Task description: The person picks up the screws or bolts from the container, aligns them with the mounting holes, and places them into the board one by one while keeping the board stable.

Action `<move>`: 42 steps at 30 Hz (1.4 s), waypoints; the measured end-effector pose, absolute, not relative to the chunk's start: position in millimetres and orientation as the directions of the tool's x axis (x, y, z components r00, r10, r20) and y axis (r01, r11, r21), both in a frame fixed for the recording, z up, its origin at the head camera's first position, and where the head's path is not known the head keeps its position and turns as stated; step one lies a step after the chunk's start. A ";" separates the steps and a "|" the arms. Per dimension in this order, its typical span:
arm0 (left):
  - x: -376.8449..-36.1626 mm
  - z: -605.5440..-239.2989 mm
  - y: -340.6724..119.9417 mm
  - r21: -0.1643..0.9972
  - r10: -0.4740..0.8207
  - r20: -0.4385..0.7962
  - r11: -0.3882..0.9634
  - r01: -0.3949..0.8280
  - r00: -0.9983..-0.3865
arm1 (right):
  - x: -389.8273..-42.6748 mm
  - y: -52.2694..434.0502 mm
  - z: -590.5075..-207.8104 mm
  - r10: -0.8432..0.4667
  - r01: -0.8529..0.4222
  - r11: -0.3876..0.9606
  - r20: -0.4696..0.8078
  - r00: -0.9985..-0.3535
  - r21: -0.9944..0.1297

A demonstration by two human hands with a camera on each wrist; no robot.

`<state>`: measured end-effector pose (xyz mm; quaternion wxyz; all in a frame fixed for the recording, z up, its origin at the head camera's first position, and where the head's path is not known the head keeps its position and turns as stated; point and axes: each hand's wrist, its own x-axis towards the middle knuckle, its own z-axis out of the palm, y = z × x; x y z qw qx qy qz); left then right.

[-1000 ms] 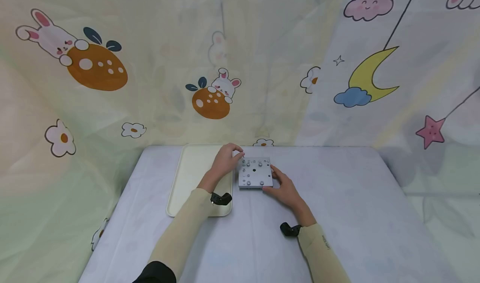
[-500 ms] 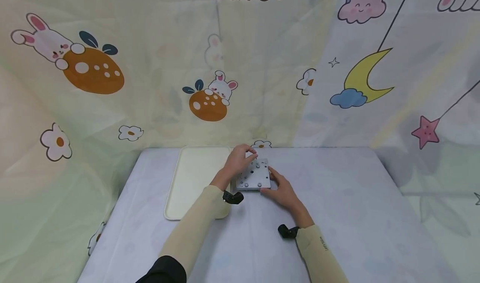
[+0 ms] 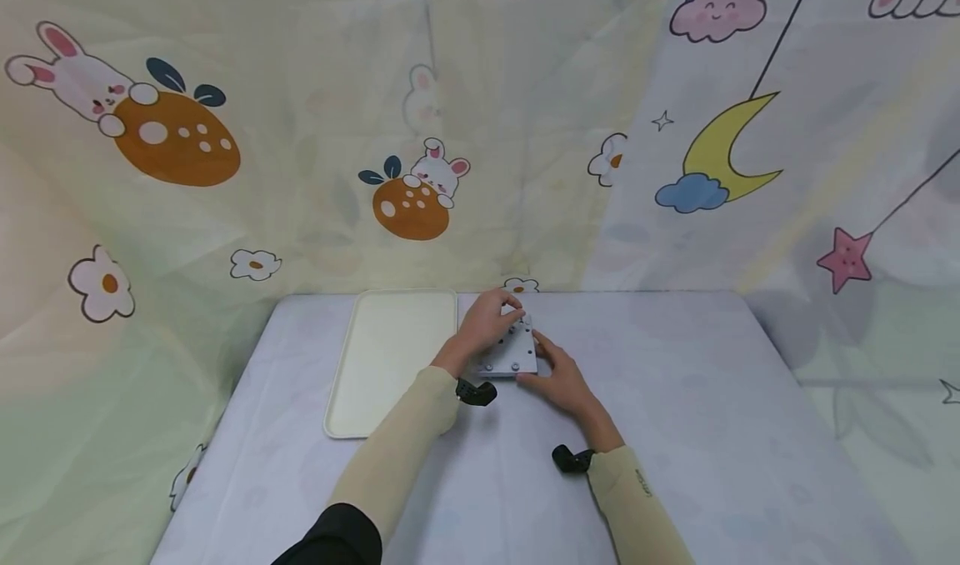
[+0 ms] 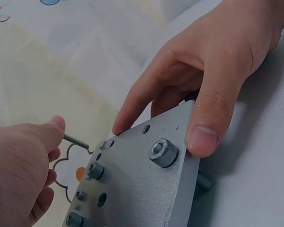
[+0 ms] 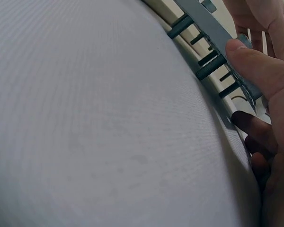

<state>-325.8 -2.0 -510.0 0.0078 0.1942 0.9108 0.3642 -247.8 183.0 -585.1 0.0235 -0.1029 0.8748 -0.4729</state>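
Note:
A grey metal plate [image 3: 517,352] with holes and several socket head bolts [image 4: 164,152] is held above the white cloth. My right hand [image 3: 564,382] grips its right side, with the thumb on the near edge and fingers at the far edge. My left hand [image 3: 483,325] is over the plate's far left part, pinching a thin grey metal rod [image 4: 76,141] between thumb and fingers. That rod's far end is near the plate's edge in the left wrist view; whether they touch I cannot tell. Threaded bolt shanks [image 5: 211,67] stick out below the plate in the right wrist view.
A cream tray [image 3: 375,373] lies on the white-clothed table [image 3: 675,382], left of the plate. My left forearm passes over its right side. A printed cartoon curtain [image 3: 300,132] hangs behind the table's back edge.
My left hand has moved right from the plate's far left corner to over its far part, with the rod. My right hand stays on the plate's right side.

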 end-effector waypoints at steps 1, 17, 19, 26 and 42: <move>-326.1 -510.6 -1.5 0.667 0.358 0.127 0.659 0.347 -0.925 | -247.9 183.0 -584.5 -0.203 -0.162 0.530 0.060 -0.977 -0.832; -320.8 -516.5 1.9 0.687 0.340 0.085 0.660 0.302 -0.936 | -242.9 180.7 -578.3 -0.189 -0.146 0.532 0.052 -0.981 -0.834; -320.4 -516.0 2.6 0.687 0.337 0.084 0.662 0.300 -0.938 | -242.9 181.0 -578.0 -0.190 -0.140 0.533 0.043 -0.981 -0.835; -322.0 -513.2 3.7 0.668 0.345 0.086 0.676 0.311 -0.935 | -243.0 181.1 -578.7 -0.191 -0.147 0.524 0.052 -0.980 -0.839; -326.6 -520.7 -4.5 0.678 0.382 0.090 0.653 0.337 -0.920 | -244.3 180.4 -580.1 -0.185 -0.132 0.542 0.036 -0.982 -0.830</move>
